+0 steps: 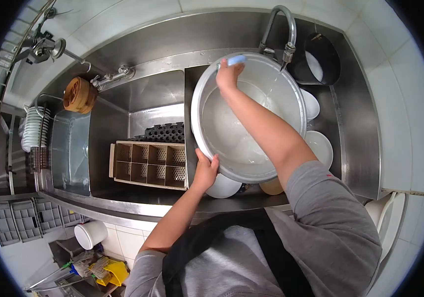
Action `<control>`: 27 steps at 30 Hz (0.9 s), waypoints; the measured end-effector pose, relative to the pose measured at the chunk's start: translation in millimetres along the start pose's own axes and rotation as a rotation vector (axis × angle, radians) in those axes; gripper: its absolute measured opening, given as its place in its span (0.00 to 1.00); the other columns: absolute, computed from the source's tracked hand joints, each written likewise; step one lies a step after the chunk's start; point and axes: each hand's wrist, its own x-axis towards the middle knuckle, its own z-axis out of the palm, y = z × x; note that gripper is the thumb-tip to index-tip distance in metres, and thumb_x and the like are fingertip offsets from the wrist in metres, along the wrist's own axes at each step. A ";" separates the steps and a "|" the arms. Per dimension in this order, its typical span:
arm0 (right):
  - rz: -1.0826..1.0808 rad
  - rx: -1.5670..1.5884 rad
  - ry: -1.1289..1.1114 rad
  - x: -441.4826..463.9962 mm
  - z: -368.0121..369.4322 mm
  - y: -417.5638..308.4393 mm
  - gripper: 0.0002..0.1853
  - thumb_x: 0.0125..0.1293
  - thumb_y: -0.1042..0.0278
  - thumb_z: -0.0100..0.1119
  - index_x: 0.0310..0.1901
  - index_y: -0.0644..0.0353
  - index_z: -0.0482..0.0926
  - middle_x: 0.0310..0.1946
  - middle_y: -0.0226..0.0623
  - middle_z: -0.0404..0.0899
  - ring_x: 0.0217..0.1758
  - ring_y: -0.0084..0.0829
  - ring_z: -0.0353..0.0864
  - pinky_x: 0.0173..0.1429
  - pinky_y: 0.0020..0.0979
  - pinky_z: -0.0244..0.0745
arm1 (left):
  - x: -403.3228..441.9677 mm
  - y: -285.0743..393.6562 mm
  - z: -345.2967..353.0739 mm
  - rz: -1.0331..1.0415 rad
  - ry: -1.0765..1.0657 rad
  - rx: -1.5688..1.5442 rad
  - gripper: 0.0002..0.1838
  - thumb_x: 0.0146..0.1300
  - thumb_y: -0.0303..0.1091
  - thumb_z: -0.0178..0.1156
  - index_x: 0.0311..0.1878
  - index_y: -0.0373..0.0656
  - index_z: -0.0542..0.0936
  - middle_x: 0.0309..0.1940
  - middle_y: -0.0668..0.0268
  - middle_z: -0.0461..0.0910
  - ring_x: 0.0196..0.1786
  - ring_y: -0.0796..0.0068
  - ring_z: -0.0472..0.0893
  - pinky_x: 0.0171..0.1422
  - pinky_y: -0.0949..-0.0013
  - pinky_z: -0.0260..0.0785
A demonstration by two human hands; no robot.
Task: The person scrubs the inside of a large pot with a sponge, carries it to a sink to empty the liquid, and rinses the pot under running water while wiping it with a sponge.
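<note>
A large round white basin (217, 121) sits tilted in the right-hand sink, with a wet, shiny inside. My left hand (206, 171) grips its rim at the near left, thumb and fingers on either side of the edge. Across the basin reaches my right arm, and my right hand (228, 76) is closed on a light blue sponge (236, 60) at the far rim. Under and beside the basin are white plates or bowls (319, 148), partly hidden by it.
The curved tap (291, 37) hangs over the basin's far right edge, near a black bucket (328, 59). In the sink to the left lie a divided rack (147, 163) and a black perforated mat (165, 132). A bamboo steamer (79, 95) and stacked plates (35, 128) stand farther left.
</note>
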 end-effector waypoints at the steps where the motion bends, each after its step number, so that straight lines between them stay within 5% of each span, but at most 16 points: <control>1: -0.007 -0.003 -0.003 -9.9 -1.8 -2.9 0.37 0.71 0.52 0.42 0.70 0.68 0.40 0.71 0.56 0.42 0.75 0.45 0.41 0.75 0.37 0.38 | 0.6 -0.1 -0.6 -0.004 -0.008 0.013 0.22 0.69 0.37 0.51 0.51 0.36 0.50 0.23 0.60 0.73 0.19 0.74 0.72 0.20 0.70 0.64; 3: 0.037 0.084 -0.497 -64.0 -26.2 -4.7 0.36 0.71 0.50 0.43 0.69 0.67 0.46 0.69 0.53 0.51 0.73 0.45 0.48 0.73 0.40 0.46 | 3.9 -2.5 3.1 -0.005 -0.018 0.006 0.23 0.68 0.37 0.51 0.51 0.36 0.50 0.23 0.60 0.73 0.19 0.75 0.72 0.21 0.70 0.65; 4: 0.154 0.223 -0.599 -107.5 -46.8 1.2 0.29 0.71 0.52 0.44 0.66 0.63 0.58 0.63 0.48 0.64 0.66 0.41 0.62 0.67 0.41 0.57 | 4.4 -7.6 3.5 0.010 -0.042 -0.019 0.24 0.67 0.36 0.53 0.51 0.36 0.49 0.23 0.60 0.73 0.19 0.75 0.72 0.21 0.70 0.65; 5: 0.612 0.516 -0.893 -126.2 -63.4 33.3 0.22 0.72 0.55 0.43 0.62 0.59 0.65 0.57 0.40 0.70 0.58 0.33 0.69 0.61 0.40 0.63 | 3.9 -11.2 4.5 0.024 -0.065 -0.043 0.25 0.66 0.35 0.54 0.51 0.36 0.49 0.24 0.60 0.73 0.20 0.74 0.72 0.21 0.70 0.66; 7: 0.741 0.101 -1.295 -151.0 -121.6 61.4 0.21 0.71 0.62 0.43 0.63 0.58 0.65 0.59 0.37 0.69 0.62 0.31 0.66 0.65 0.36 0.59 | -2.3 -16.6 6.3 0.056 -0.074 -0.018 0.26 0.65 0.34 0.55 0.51 0.36 0.49 0.25 0.59 0.74 0.21 0.74 0.73 0.23 0.70 0.66; 9: 0.075 -0.393 -1.575 -137.8 -186.1 135.7 0.29 0.68 0.66 0.47 0.70 0.59 0.54 0.71 0.43 0.53 0.74 0.37 0.50 0.74 0.35 0.43 | -10.0 -1.4 1.5 0.024 -0.108 -0.027 0.27 0.62 0.32 0.57 0.51 0.36 0.49 0.30 0.54 0.74 0.24 0.72 0.75 0.26 0.68 0.69; 11: -0.114 -0.999 -1.739 -75.7 -243.9 188.2 0.35 0.58 0.62 0.60 0.68 0.47 0.61 0.68 0.49 0.58 0.69 0.41 0.60 0.72 0.38 0.52 | -12.8 -12.2 4.3 0.035 -0.102 -0.036 0.27 0.62 0.31 0.57 0.52 0.36 0.49 0.33 0.53 0.74 0.25 0.72 0.75 0.27 0.68 0.69; 13: -0.360 -1.328 -1.626 4.5 -269.6 161.8 0.25 0.53 0.66 0.59 0.56 0.49 0.77 0.48 0.42 0.79 0.52 0.44 0.76 0.58 0.42 0.67 | -14.6 -15.2 6.2 0.048 -0.099 -0.045 0.27 0.62 0.30 0.57 0.52 0.36 0.49 0.35 0.51 0.74 0.26 0.71 0.76 0.28 0.67 0.70; 14: -0.360 -1.332 -1.625 36.3 -257.4 143.1 0.25 0.53 0.66 0.59 0.56 0.49 0.77 0.48 0.42 0.79 0.52 0.44 0.76 0.58 0.42 0.67 | -12.4 -11.1 6.0 0.041 -0.102 -0.062 0.27 0.61 0.29 0.57 0.52 0.36 0.49 0.36 0.50 0.73 0.26 0.71 0.76 0.28 0.67 0.70; 16: -0.753 -1.109 -0.648 100.6 -231.7 101.1 0.19 0.62 0.61 0.49 0.55 0.50 0.75 0.52 0.37 0.77 0.56 0.39 0.75 0.56 0.37 0.71 | -9.3 -6.8 9.2 0.039 -0.104 -0.079 0.27 0.61 0.28 0.57 0.52 0.37 0.49 0.37 0.49 0.73 0.26 0.70 0.76 0.28 0.67 0.70; 17: -0.976 -1.204 -0.680 120.5 -197.0 77.1 0.23 0.63 0.68 0.47 0.61 0.47 0.69 0.61 0.35 0.69 0.64 0.36 0.67 0.63 0.38 0.68 | -7.6 -6.3 10.7 0.051 -0.092 -0.072 0.26 0.61 0.28 0.57 0.51 0.37 0.49 0.37 0.50 0.73 0.26 0.71 0.75 0.28 0.67 0.70; 18: -1.516 -1.325 -0.675 130.9 -166.7 56.0 0.28 0.61 0.75 0.46 0.65 0.45 0.64 0.67 0.30 0.60 0.71 0.32 0.57 0.71 0.37 0.58 | -6.4 -5.7 11.2 0.062 -0.083 -0.062 0.26 0.61 0.28 0.57 0.51 0.38 0.49 0.36 0.51 0.73 0.25 0.72 0.75 0.28 0.68 0.70; 22: -1.724 -1.183 -0.821 73.1 -115.8 9.7 0.34 0.58 0.74 0.48 0.68 0.42 0.58 0.70 0.18 0.53 0.74 0.27 0.48 0.77 0.34 0.45 | -11.1 20.3 3.3 -0.033 -0.136 -0.136 0.26 0.61 0.28 0.57 0.51 0.38 0.49 0.34 0.53 0.73 0.25 0.73 0.75 0.27 0.69 0.70; 23: -1.916 -1.223 -0.751 69.0 -113.2 11.7 0.34 0.58 0.75 0.47 0.68 0.42 0.58 0.70 0.16 0.53 0.75 0.26 0.47 0.78 0.36 0.42 | -12.0 28.6 -0.4 -0.147 -0.183 -0.125 0.27 0.61 0.29 0.58 0.51 0.35 0.49 0.40 0.46 0.73 0.38 0.61 0.76 0.40 0.64 0.69; 24: -1.781 -1.325 -0.620 79.3 -122.8 27.9 0.33 0.59 0.75 0.47 0.68 0.41 0.58 0.70 0.15 0.53 0.75 0.25 0.47 0.78 0.36 0.41 | -12.7 31.6 -2.7 -0.262 -0.229 -0.116 0.29 0.60 0.30 0.58 0.52 0.33 0.49 0.47 0.38 0.73 0.51 0.49 0.77 0.54 0.59 0.69; 27: -1.278 -1.389 -0.490 118.5 -197.8 144.5 0.30 0.60 0.74 0.46 0.66 0.45 0.62 0.69 0.26 0.57 0.73 0.31 0.53 0.74 0.39 0.51 | -10.7 9.2 4.6 -0.137 -0.165 -0.064 0.29 0.60 0.29 0.58 0.53 0.32 0.48 0.47 0.39 0.73 0.49 0.49 0.77 0.53 0.59 0.69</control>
